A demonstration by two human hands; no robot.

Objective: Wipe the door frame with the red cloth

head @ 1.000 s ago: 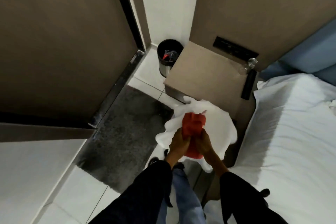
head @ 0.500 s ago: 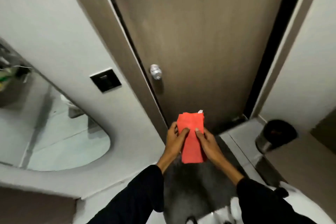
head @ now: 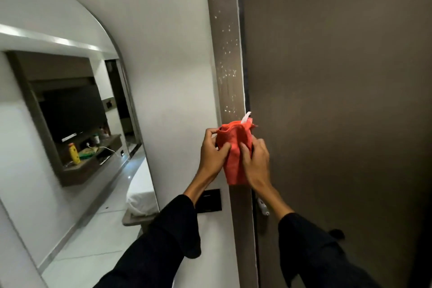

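on the far left of the wall hangs an arched mirror [head: 77,110], reflecting a shelf with a yellow bottle and a bit of white bedding. moving right, bare white wall runs to a dark switch plate [head: 210,200], half hidden behind the left wrist. next comes the left hand [head: 211,153], fingers curled shut around the left edge of the red cloth [head: 236,152], thumb pressed on its front. the cloth is bunched and folded, with a white tag poking up at its top, and it sits right in front of the brown door frame [head: 225,30], seemingly touching it or very nearly. the frame above is dotted with pale specks. the right hand [head: 256,159] closes on the cloth's right side, fingers spread across the fabric and pinching it. farther right stands the closed brown door [head: 339,100], with a small pale knob [head: 263,206] showing just under the right wrist. judging by this, the 2 hands are shaping the cloth into a pad and no real wiping has begun. the next move calls for flattening it firmly on the frame and stroking up through the specks with steady pressure.
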